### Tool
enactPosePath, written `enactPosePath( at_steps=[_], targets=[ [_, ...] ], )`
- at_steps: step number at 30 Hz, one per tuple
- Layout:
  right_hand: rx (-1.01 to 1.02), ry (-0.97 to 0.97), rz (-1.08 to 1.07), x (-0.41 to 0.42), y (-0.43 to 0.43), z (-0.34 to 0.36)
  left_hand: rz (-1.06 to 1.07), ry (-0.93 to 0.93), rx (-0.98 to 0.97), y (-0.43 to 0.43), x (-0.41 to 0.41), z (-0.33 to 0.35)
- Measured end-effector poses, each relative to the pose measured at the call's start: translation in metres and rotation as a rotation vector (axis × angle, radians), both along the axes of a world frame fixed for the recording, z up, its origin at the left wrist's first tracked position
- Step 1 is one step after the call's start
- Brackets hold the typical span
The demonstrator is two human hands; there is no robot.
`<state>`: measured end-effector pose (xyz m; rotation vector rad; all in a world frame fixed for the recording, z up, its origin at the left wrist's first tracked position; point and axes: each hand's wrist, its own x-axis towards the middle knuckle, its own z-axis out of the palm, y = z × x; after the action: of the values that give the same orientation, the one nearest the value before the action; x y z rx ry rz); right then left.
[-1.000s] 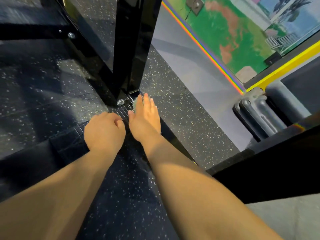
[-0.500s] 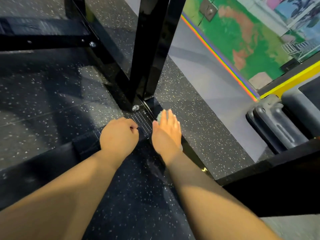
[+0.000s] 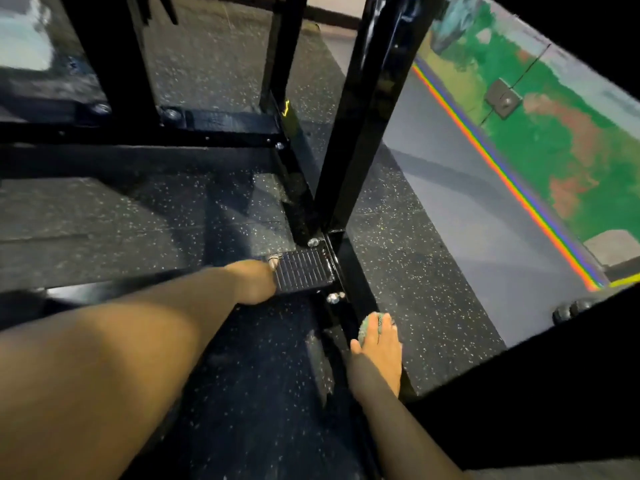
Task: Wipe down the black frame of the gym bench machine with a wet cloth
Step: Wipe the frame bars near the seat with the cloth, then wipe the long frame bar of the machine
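- Gym floor (image 3: pixel 121 220) is dark speckled rubber, with a painted green wall (image 3: pixel 540 133) on the right and a rainbow stripe (image 3: pixel 502 174) along its bottom edge.
- The black frame (image 3: pixel 363 133) comes down as a glossy upright to a low base bar on the floor, with a ribbed foot plate (image 3: pixel 303 270) and a couple of bolts at the joint.
- Right hand (image 3: pixel 379 344) lies flat, fingers straight, pressing a greenish cloth (image 3: pixel 365 329) onto the base bar just below the plate.
- Left hand (image 3: pixel 254 282) rests by the plate's left edge, fingers look curled under, but I honestly can't tell if it's gripping anything.
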<state>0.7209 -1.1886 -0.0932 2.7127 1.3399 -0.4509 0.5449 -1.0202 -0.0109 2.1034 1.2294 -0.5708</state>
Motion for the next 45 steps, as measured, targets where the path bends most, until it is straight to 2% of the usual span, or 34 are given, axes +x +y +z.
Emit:
enactPosePath(
  at_steps=[4, 7, 10, 12, 14, 17, 19, 21, 23, 25, 28, 29, 30, 31, 32, 34, 36, 38, 40, 41, 44, 45],
  targets=[
    [-0.039, -0.017, 0.02, -0.003, 0.002, 0.009, 0.014, 0.034, -0.038, 0.0, 0.003, 0.018],
    [-0.021, -0.016, 0.053, -0.008, 0.019, 0.009, -0.057, 0.004, 0.035, 0.012, 0.008, 0.017],
    [0.018, 0.025, 0.092, -0.007, 0.058, 0.007, -0.197, 0.013, 0.111, 0.027, 0.01, -0.002],
    [0.045, 0.035, 0.085, -0.007, 0.092, 0.001, -0.206, -0.036, 0.121, 0.04, 0.008, -0.026],
    [0.101, 0.033, 0.05, -0.009, 0.13, -0.001, -0.131, -0.133, 0.088, 0.054, 0.009, -0.042],
    [0.289, 0.133, -0.133, -0.018, 0.181, -0.001, 0.118, -0.313, 0.072, 0.071, 0.02, -0.056],
    [0.384, 0.078, -0.191, -0.022, 0.193, -0.003, 0.268, -0.441, 0.021, 0.082, 0.033, -0.063],
    [0.361, 0.067, -0.125, -0.021, 0.192, -0.003, 0.377, -0.544, -0.037, 0.093, 0.048, -0.064],
    [0.215, 0.071, -0.008, -0.016, 0.177, -0.001, 0.498, -0.666, -0.079, 0.102, 0.065, -0.055],
    [0.171, 0.136, -0.076, -0.011, 0.168, 0.011, 0.606, -0.805, -0.11, 0.111, 0.082, -0.037],
    [0.217, 0.254, -0.227, -0.009, 0.17, 0.046, 0.735, -0.977, -0.131, 0.129, 0.103, -0.004],
    [0.272, 0.269, -0.188, -0.005, 0.175, 0.061, 0.782, -1.039, -0.132, 0.137, 0.11, 0.007],
    [0.409, 0.328, -0.171, -0.007, 0.18, 0.08, 0.82, -1.084, -0.137, 0.144, 0.113, 0.015],
    [0.575, 0.292, -0.077, -0.006, 0.186, 0.104, 0.848, -1.127, -0.166, 0.149, 0.116, 0.025],
    [0.762, 0.174, 0.057, -0.007, 0.194, 0.13, 0.861, -1.174, -0.207, 0.153, 0.119, 0.03],
    [1.025, -0.145, 0.378, -0.006, 0.211, 0.182, 0.886, -1.265, -0.336, 0.158, 0.121, 0.044],
    [1.12, -0.392, 0.613, -0.002, 0.234, 0.228, 0.913, -1.348, -0.45, 0.166, 0.126, 0.048],
    [1.136, -0.656, 0.731, 0.001, 0.258, 0.265, 0.915, -1.375, -0.559, 0.172, 0.13, 0.049],
    [1.019, -0.944, 0.774, 0.012, 0.278, 0.278, 0.904, -1.369, -0.616, 0.169, 0.125, 0.054],
    [0.898, -1.054, 0.767, 0.018, 0.287, 0.278, 0.897, -1.378, -0.624, 0.168, 0.122, 0.056],
    [0.403, -1.23, 0.7, 0.026, 0.294, 0.248, 0.943, -1.397, -0.647, 0.166, 0.113, 0.063],
    [0.238, -1.231, 0.719, 0.02, 0.294, 0.236, 0.97, -1.404, -0.644, 0.168, 0.109, 0.068]
  ],
)
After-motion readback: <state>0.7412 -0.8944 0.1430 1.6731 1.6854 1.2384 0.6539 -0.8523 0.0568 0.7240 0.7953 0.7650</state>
